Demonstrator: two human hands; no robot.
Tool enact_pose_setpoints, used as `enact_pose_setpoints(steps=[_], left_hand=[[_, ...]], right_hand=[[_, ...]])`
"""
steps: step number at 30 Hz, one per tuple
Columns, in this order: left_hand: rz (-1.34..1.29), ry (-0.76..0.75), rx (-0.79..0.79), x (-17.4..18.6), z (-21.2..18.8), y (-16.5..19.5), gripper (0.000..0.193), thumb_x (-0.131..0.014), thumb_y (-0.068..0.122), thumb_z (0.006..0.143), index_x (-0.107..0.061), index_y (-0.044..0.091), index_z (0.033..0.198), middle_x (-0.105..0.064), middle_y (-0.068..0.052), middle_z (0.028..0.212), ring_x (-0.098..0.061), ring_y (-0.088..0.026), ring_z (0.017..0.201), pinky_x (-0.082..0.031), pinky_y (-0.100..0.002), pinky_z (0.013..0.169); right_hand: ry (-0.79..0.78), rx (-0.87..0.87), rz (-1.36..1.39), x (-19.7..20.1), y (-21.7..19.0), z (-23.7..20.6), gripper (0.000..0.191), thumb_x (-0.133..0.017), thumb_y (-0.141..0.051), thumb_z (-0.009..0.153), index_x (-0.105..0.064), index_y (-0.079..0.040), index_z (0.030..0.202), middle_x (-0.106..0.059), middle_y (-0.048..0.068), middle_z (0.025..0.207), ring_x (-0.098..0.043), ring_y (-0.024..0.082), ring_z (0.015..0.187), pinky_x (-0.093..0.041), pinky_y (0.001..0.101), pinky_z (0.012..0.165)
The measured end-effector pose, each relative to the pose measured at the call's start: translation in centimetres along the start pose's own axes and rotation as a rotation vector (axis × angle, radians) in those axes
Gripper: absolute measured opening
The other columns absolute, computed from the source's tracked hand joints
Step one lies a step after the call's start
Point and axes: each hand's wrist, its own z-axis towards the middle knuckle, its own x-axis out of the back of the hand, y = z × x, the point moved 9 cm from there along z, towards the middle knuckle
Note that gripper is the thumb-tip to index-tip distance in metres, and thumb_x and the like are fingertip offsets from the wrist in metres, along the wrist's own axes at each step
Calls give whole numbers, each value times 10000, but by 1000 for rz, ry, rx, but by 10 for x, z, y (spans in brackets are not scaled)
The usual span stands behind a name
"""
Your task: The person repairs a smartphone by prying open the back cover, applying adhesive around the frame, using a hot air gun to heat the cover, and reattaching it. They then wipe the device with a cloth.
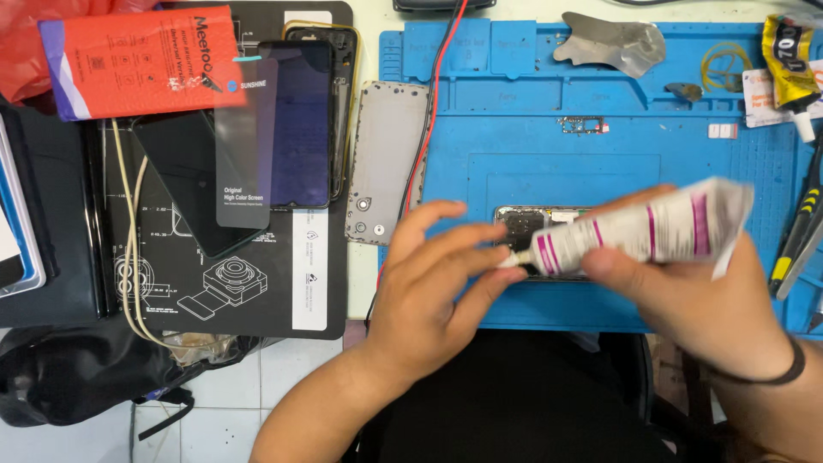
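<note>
Both hands sit lowest in the frame, over the near edge of a blue repair mat (531, 129). Left hand (429, 291): fingers pinched at the nozzle end of a white tube with magenta bands (634, 231). Right hand (694, 291): wrapped around the tube's crumpled body, a dark band at the wrist.

Opened phone (523, 225): flat on the mat directly beneath the tube, its inner boards showing, mostly hidden by the hands.

Grey phone back panel (386, 163): at the mat's left edge, beside a red-and-black cable (433, 111).

Black printed mat (283, 283) (left part of the desk): carries a dark phone screen (304, 124), a tinted protective film (244, 146) and a red packet (141, 60).

Yellow glue tube (789, 56): far right corner of the mat.

Metal pry tool (613, 43): top of the mat.
</note>
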Motion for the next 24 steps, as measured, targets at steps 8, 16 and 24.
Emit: enact_pose_setpoints(steps=[8, 16, 24], left_hand=[[-51, 272, 413, 53, -24, -56, 194, -706, 61, 893, -669, 31, 1081, -625, -155, 1264, -719, -237, 1073, -636, -333, 881], [430, 167, 719, 73, -46, -101, 383, -906, 262, 784, -700, 21, 998, -713, -149, 862, -684, -276, 709, -530, -394, 628], [556, 150, 536, 44, -37, -83, 543, -884, 211, 772, -542, 3, 1140, -682, -203, 995, -622, -416, 924, -476, -494, 836]], right_hand=[[76, 70, 367, 29, -11, 178, 223, -675, -201, 1085, -628, -17, 1200, -726, 101, 1030, -733, 187, 854, -647, 351, 781], [100, -147, 120, 45, 25, 211, 373, -721, -366, 1076, -598, -16, 1121, -663, 92, 836, -701, 160, 694, -643, 310, 645], [214, 96, -258, 82, 34, 188, 474, -664, -384, 1074, -507, 8, 1290, -611, 140, 903, -657, 204, 721, -581, 370, 589]])
